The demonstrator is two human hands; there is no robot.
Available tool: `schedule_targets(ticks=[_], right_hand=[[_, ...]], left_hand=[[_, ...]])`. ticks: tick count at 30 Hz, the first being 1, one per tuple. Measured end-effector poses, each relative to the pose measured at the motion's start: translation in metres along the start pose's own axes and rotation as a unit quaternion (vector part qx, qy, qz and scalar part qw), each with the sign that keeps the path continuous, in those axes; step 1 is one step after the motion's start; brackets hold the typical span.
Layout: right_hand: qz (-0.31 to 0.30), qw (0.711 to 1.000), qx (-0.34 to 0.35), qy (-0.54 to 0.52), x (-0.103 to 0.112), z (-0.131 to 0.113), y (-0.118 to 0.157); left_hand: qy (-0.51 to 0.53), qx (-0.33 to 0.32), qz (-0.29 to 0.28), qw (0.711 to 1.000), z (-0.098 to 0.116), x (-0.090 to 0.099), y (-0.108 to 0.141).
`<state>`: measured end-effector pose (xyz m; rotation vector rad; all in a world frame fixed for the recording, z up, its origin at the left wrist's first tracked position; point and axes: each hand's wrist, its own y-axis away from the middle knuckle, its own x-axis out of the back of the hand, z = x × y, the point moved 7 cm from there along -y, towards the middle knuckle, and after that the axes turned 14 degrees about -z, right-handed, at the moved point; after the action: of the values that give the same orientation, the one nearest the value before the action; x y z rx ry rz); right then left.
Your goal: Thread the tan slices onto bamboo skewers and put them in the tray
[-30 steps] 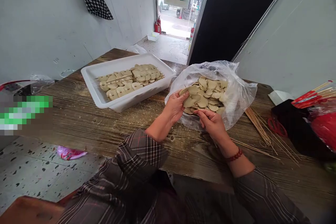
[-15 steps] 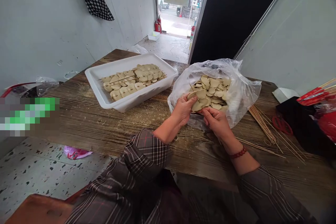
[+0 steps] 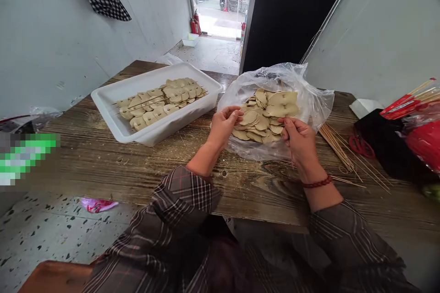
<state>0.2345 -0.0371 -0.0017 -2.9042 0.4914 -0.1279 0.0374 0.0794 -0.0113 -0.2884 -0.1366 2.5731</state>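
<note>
Wooden table (image 3: 137, 165) filled mid-frame. White tray (image 3: 172, 123) of skewered slices (image 3: 178, 94) sat centre-left. Left hand (image 3: 222, 126), centre, had fingers curled beside loose slices (image 3: 252, 121) in a clear bag (image 3: 318, 96); I couldn't tell if gripping. Right hand (image 3: 302, 142), centre-right, pinched a slice-laden skewer (image 3: 282, 100) over the bag. Loose sticks (image 3: 337, 150) lay right.

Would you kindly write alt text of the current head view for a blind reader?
A right hand holds a skewer of flat slices over an open bag of loose slices, the left hand at their edge; left of the bag, a white tray holds filled skewers.
</note>
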Motion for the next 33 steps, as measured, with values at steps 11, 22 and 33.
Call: schedule_targets(ticks=[11,22,33], right_hand=[[-0.036,0.999,-0.001,-0.01,-0.014,0.0,0.002],[-0.051,0.998,-0.014,-0.024,-0.018,0.001,0.003],[-0.129,0.991,-0.039,-0.003,-0.034,-0.004,0.011]], left_hand=[[-0.446,-0.057,-0.108,0.887,-0.007,-0.015,-0.013],[-0.34,-0.027,-0.056,0.939,-0.007,-0.005,-0.015],[0.205,0.068,0.013,0.976,-0.013,0.01,-0.005]])
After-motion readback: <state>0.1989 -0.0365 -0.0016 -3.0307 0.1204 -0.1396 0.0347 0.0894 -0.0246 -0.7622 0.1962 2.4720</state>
